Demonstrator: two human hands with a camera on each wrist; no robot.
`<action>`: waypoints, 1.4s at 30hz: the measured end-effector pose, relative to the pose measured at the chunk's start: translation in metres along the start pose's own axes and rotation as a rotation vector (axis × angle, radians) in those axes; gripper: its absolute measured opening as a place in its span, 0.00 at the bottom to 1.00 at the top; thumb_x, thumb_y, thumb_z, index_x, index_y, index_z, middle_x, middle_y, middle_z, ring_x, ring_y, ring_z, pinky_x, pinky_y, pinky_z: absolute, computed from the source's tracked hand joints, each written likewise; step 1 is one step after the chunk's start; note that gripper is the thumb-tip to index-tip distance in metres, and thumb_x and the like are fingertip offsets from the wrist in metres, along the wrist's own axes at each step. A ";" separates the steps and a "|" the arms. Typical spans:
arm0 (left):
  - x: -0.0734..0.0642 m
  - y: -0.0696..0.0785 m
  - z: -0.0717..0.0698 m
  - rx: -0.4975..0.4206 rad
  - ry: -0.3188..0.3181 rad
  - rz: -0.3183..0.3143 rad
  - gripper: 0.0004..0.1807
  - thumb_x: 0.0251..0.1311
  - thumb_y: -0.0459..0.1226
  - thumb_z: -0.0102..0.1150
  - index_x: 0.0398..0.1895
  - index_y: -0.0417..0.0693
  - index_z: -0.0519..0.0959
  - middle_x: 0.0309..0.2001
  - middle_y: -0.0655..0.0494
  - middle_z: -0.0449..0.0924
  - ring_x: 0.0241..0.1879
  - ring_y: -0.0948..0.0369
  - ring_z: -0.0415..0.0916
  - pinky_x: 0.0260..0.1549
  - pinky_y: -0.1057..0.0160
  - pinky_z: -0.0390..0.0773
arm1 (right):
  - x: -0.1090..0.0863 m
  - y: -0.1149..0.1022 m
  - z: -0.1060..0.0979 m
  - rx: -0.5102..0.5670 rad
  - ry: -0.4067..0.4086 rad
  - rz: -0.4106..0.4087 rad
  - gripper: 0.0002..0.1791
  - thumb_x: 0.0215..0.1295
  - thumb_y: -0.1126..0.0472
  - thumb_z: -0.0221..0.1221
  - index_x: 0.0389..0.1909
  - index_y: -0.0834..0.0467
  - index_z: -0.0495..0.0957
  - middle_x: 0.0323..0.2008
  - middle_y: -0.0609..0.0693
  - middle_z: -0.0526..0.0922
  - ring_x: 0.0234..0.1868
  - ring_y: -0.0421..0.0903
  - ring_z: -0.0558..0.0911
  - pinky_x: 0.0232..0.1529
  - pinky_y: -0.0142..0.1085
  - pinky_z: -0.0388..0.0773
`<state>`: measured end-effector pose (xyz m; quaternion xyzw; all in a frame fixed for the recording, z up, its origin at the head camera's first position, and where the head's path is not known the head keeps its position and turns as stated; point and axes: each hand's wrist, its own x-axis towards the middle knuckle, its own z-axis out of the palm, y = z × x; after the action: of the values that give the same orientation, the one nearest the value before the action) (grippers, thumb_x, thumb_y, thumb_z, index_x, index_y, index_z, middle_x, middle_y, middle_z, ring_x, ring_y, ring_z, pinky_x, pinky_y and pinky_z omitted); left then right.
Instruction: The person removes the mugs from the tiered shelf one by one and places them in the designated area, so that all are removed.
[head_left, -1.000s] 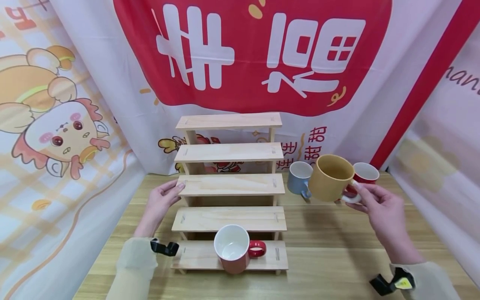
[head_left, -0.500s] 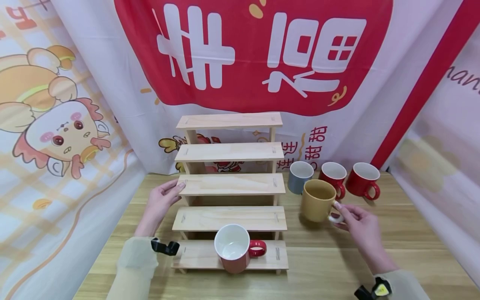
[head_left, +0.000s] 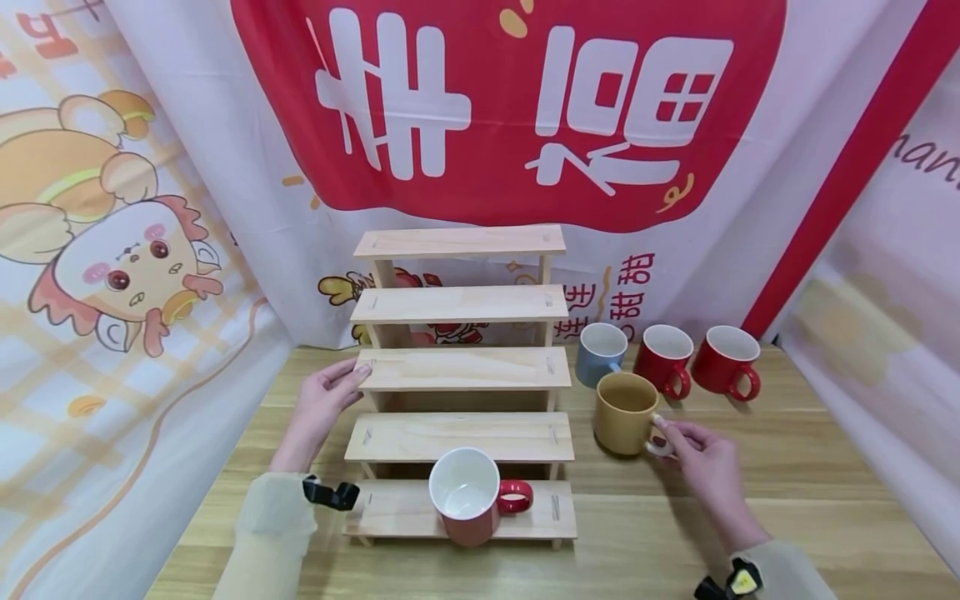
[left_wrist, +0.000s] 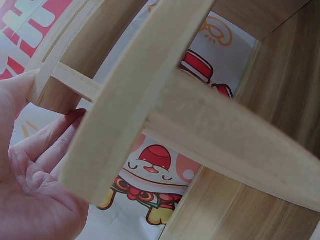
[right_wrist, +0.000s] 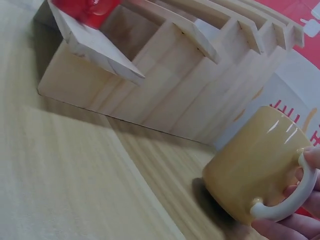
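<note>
A tiered wooden rack (head_left: pixel 461 370) stands on the table. My left hand (head_left: pixel 322 404) pinches the left end of its middle shelf, thumb on top; the left wrist view shows the fingers (left_wrist: pixel 55 142) under the board. To the right of the rack, my right hand (head_left: pixel 708 467) holds the white handle of a yellow mug (head_left: pixel 621 423) between thumb and fingers. This mug is upright, low at the table; in the right wrist view a shadow lies beneath the mug (right_wrist: pixel 260 165), and I cannot tell whether it touches the wood.
On the lowest shelf sits a red mug (head_left: pixel 472 521), white inside, handle to the right. Behind the yellow mug stand a blue mug (head_left: pixel 596 362) and two red mugs, one nearer (head_left: pixel 660 367) and one farther right (head_left: pixel 720 371). Printed cloth (head_left: pixel 247 250) encloses the table's back and sides.
My right hand has lowered the yellow mug and brought it left and nearer, uncovering the red mugs behind. My left hand has stayed on the rack.
</note>
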<state>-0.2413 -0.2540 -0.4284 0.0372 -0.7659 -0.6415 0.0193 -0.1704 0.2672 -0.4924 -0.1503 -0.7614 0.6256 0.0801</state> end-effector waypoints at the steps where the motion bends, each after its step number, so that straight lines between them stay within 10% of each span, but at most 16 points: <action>1: 0.000 0.000 0.000 -0.001 0.001 -0.001 0.39 0.68 0.52 0.64 0.72 0.35 0.68 0.67 0.37 0.71 0.59 0.61 0.74 0.58 0.62 0.78 | -0.001 -0.001 0.000 -0.025 0.000 0.004 0.30 0.69 0.46 0.66 0.54 0.71 0.81 0.43 0.57 0.88 0.36 0.38 0.86 0.37 0.36 0.88; 21: -0.001 0.002 0.000 -0.002 0.012 -0.005 0.39 0.67 0.53 0.65 0.71 0.35 0.69 0.66 0.37 0.72 0.57 0.62 0.75 0.53 0.67 0.80 | -0.030 0.000 0.004 -0.098 -0.109 0.036 0.29 0.64 0.46 0.71 0.51 0.69 0.83 0.43 0.58 0.88 0.39 0.42 0.87 0.42 0.34 0.86; 35: 0.001 0.000 0.000 0.002 0.016 -0.017 0.41 0.66 0.54 0.66 0.72 0.36 0.69 0.66 0.39 0.72 0.62 0.56 0.73 0.54 0.67 0.80 | -0.041 -0.050 0.001 -0.214 0.034 -0.177 0.29 0.60 0.41 0.72 0.54 0.57 0.86 0.47 0.49 0.88 0.43 0.32 0.84 0.41 0.22 0.81; 42: 0.002 0.000 0.000 0.001 0.009 -0.017 0.42 0.65 0.55 0.66 0.72 0.36 0.68 0.67 0.39 0.71 0.64 0.53 0.71 0.55 0.66 0.79 | -0.059 -0.083 0.026 -0.106 -0.086 -0.291 0.23 0.59 0.47 0.74 0.50 0.56 0.87 0.45 0.49 0.89 0.44 0.38 0.87 0.44 0.27 0.83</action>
<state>-0.2428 -0.2539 -0.4285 0.0465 -0.7659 -0.6410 0.0173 -0.1334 0.2090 -0.4126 -0.0156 -0.8097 0.5722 0.1291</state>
